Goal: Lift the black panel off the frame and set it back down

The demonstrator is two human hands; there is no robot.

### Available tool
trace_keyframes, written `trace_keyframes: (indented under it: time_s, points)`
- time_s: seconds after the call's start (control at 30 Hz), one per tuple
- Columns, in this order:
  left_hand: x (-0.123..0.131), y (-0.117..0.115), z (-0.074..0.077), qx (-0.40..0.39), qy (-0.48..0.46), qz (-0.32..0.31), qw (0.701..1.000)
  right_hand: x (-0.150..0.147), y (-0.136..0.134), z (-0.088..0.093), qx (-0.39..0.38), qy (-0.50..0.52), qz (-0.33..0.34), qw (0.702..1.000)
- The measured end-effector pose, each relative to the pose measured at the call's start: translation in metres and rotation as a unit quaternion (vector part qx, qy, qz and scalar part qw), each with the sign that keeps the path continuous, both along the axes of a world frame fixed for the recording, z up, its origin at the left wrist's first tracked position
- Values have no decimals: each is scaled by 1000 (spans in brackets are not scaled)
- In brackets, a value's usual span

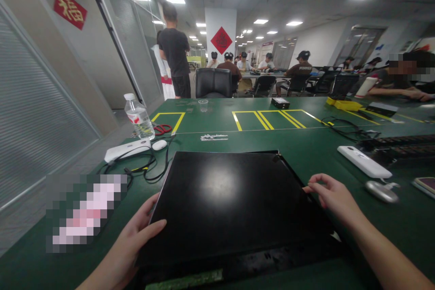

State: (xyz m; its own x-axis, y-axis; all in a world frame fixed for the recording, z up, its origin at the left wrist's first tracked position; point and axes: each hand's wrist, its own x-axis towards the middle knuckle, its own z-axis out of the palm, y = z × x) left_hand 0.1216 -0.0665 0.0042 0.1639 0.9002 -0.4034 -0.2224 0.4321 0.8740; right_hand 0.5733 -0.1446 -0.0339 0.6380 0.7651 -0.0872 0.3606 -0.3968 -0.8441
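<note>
A flat black display panel (220,204), glossy with a ceiling light mirrored in it, lies before me over a dark frame (288,167) that shows along its right and far edges. My left hand (136,231) grips the panel's left side, thumb on top and the other fingers at or under the edge. At the right edge, my right hand (328,192) has thumb and forefinger pinched together; whether something thin is between them is too small to tell. Along the near edge a green circuit board strip (186,278) is visible.
On the green table (190,140) stand a water bottle (138,118), red scissors (163,129), black cables (149,165) and white devices (363,161) with a mouse (382,191). A pixelated patch covers something at left. Several people sit at tables behind; one person (173,50) stands.
</note>
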Motion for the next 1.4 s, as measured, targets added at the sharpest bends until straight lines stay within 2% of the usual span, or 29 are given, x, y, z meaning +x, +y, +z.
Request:
trace_keyframes:
  time_s: [0.47, 0.67, 0.97, 1.4]
  points:
    - [-2, 1, -6, -1, -13, -14, 1000, -11, -3, 4, -68, -150, 24, 986]
    - [2, -1, -4, 11, -6, 4, 1000, -14, -4, 8, -84, -197, 48, 976]
    - [2, -2, -3, 14, -10, -8, 1000, -12, -2, 9, -96, -198, 47, 974]
    - [1, 2, -5, 2, -36, -20, 999, -12, -2, 8, -75, -195, 44, 977]
